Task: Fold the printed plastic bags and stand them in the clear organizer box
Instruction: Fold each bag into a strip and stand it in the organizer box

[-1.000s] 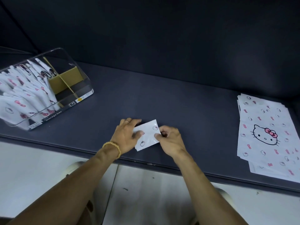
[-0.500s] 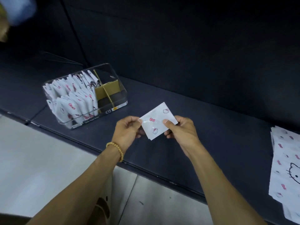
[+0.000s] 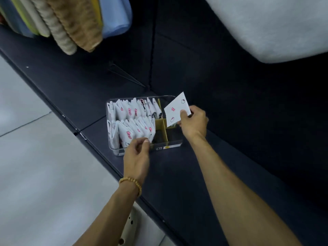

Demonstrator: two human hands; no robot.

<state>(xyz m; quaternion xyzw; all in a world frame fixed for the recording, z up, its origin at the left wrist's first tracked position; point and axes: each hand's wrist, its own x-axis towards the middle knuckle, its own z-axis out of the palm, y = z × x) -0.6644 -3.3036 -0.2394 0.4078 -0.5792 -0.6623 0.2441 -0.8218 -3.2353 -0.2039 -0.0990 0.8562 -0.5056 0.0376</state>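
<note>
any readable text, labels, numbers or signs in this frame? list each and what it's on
No text is legible in this frame.
Strip label along the front base of the clear organizer box: a yellow oval and a small dark icon show, wording too small and blurred to read.
Folded bag in the right hand: only pink bows and cat-face prints, no words.
Folded bags standing in the box: prints only; a few dark marks, unreadable.
</note>
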